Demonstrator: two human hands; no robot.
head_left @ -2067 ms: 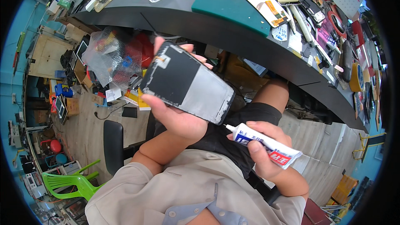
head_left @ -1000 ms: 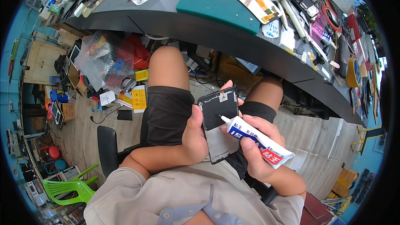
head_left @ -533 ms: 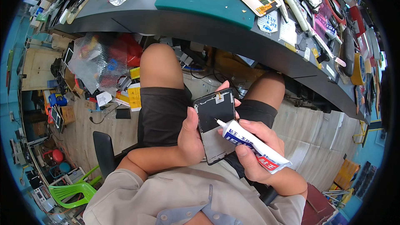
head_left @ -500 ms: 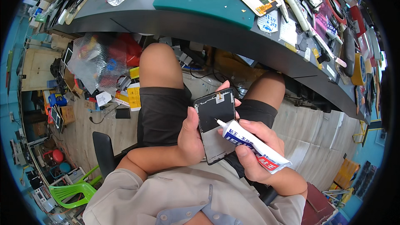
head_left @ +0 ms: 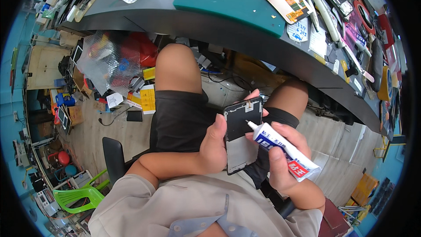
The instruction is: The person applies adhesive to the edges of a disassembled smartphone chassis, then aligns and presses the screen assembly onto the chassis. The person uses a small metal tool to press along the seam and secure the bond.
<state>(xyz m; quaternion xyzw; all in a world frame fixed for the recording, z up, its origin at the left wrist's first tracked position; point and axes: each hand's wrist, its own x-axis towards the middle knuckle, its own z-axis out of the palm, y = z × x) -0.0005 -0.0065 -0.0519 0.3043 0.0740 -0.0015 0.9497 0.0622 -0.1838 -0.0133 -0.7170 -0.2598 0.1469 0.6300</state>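
Note:
My left hand (head_left: pixel 214 147) grips a phone screen panel (head_left: pixel 239 125) by its edges above my lap, thumb along the left side and fingertips showing at the far right. The panel's back faces up, black in the upper part and grey below, with a small flex connector at the top. In my right hand (head_left: pixel 280 171) is a white, blue and red glue tube (head_left: pixel 268 139), pinched between thumb and fingers. Its thin nozzle points up and left over the black part of the panel. Whether the tip touches the surface, I cannot tell.
Ahead curves a grey desk (head_left: pixel 149 13) with a green mat (head_left: pixel 228 4), flex cables on a pale sheet and many tools at its right. Bubble wrap (head_left: pixel 107 61) and clutter lie under it at the left. A green plastic chair (head_left: pixel 79 197) stands lower left.
The whole view has shifted, so the desk and my hands appear farther right. The panel looks slightly more tilted. Both hands keep the same holds.

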